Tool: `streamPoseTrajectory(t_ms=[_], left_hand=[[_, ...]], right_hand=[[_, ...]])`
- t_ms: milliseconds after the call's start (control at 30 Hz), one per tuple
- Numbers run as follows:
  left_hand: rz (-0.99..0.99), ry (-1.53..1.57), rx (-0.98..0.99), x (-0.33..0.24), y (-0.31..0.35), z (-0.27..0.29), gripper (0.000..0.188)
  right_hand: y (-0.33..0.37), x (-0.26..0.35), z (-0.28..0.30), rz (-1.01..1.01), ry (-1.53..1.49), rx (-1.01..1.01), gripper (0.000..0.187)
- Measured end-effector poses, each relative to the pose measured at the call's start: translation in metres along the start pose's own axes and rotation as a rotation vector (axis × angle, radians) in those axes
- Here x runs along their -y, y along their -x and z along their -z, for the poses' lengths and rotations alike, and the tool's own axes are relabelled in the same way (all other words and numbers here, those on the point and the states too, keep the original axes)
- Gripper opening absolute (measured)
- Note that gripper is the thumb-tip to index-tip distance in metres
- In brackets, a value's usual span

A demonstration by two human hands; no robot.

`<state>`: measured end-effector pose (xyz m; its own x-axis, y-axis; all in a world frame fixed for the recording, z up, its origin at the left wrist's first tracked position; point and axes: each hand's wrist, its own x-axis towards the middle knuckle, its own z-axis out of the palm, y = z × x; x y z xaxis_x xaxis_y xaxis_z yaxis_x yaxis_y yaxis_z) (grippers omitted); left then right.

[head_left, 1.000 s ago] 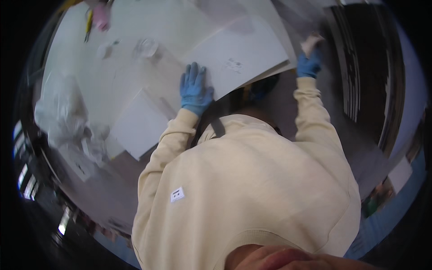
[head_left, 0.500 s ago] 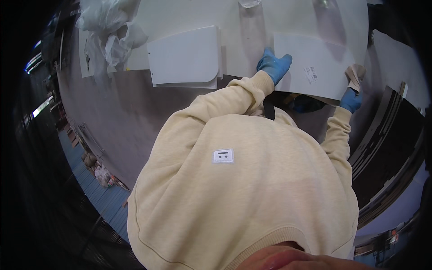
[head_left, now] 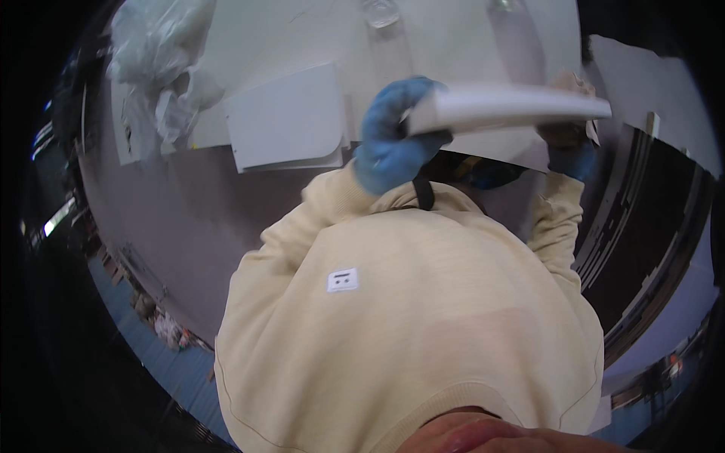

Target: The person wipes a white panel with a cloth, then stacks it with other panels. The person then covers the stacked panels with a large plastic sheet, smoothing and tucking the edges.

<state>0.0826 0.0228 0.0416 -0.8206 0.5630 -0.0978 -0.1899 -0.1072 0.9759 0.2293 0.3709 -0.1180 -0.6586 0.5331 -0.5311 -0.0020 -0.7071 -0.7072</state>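
Observation:
A white panel [head_left: 513, 106], blurred by motion, is tilted up off the white table [head_left: 291, 34] so that I see it nearly edge-on. Around its left end, the blue-gloved fingers of my left hand [head_left: 396, 140] are closed. My right hand [head_left: 572, 161], gloved in blue as well, is at the panel's right end, partly hidden. It grips a crumpled tan cloth [head_left: 563, 134], which lies against or just behind the panel; whether they touch I cannot tell.
Left of my hands, several white panels [head_left: 287, 117] lie stacked at the table's near edge. Clear plastic bags [head_left: 162, 45] are heaped at the far left. Beyond the lifted panel stands a clear container [head_left: 380, 13]. Dark stacked boards [head_left: 630, 226] are on my right.
The panel that lay flat has been lifted and tilted up toward me. My left hand has risen with it, its fingers now wrapped round the end. The right hand still has the cloth.

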Motion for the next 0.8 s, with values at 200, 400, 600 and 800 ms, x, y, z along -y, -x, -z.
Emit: streamPoseTrajectory(t_ms=[200,400,600,800], left_hand=[[-0.680,-0.869,0.228,-0.035,0.022,0.084,0.037],[-0.850,-1.090,0.153,-0.010,0.047,0.218,0.038],[-0.886,-1.114,0.124,0.017,0.087,0.339,0.050],[-0.958,-1.184,0.140,0.038,0.097,0.422,0.037]], right_hand=[[-0.019,-0.027,-0.032,0.074,-0.289,0.665,0.049],[0.010,-0.117,-0.110,0.864,0.740,0.277,0.047],[0.059,-0.160,-0.216,1.025,1.029,0.489,0.056],[0.085,-0.228,-0.274,-0.071,-0.091,0.311,0.030]])
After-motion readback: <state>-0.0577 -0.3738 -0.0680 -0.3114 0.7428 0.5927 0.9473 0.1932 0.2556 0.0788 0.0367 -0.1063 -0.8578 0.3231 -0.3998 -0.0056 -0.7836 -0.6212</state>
